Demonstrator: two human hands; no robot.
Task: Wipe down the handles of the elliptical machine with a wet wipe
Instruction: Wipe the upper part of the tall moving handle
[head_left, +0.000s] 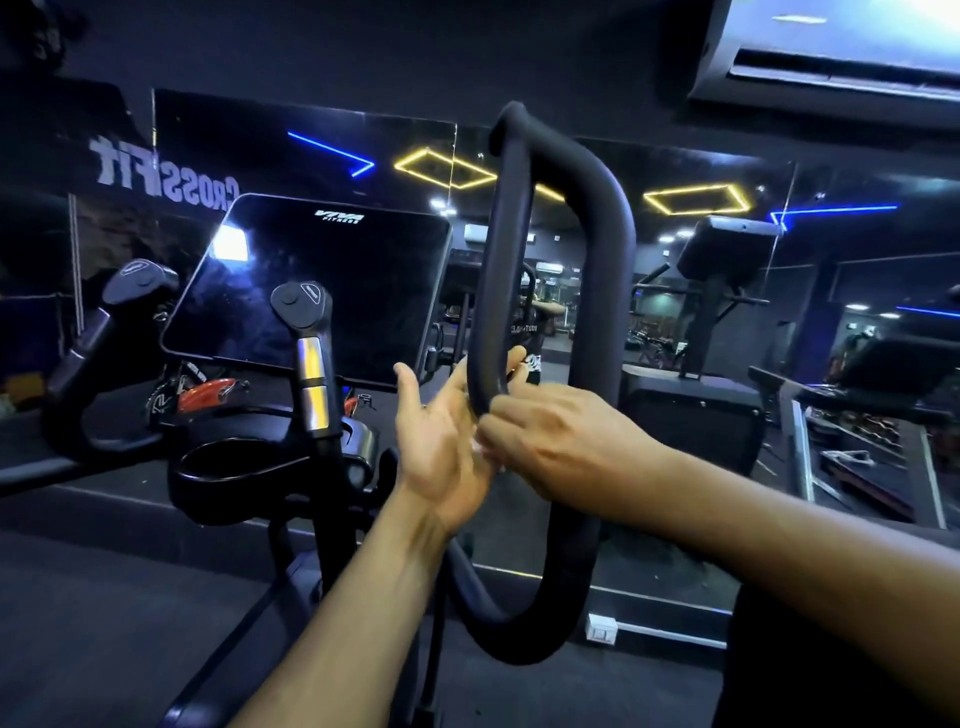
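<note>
Two bare hands meet at the lower end of the black foam-padded loop handle (602, 249), which rises in the middle of the view. The left hand (441, 447) is palm-up with thumb and fingers spread and loose, fingertips just behind the handle's inner bar. The right hand (550, 441) reaches across palm-down, its fingers curled together and pinching a small pale wet wipe (480, 447) just below the handle's end. Left of the handle, the dark glossy console screen (322, 291) reads "VIVA FITNESS"; farther left, mirrored grey wall lettering (161, 176) reads "CrossFit" backwards.
</note>
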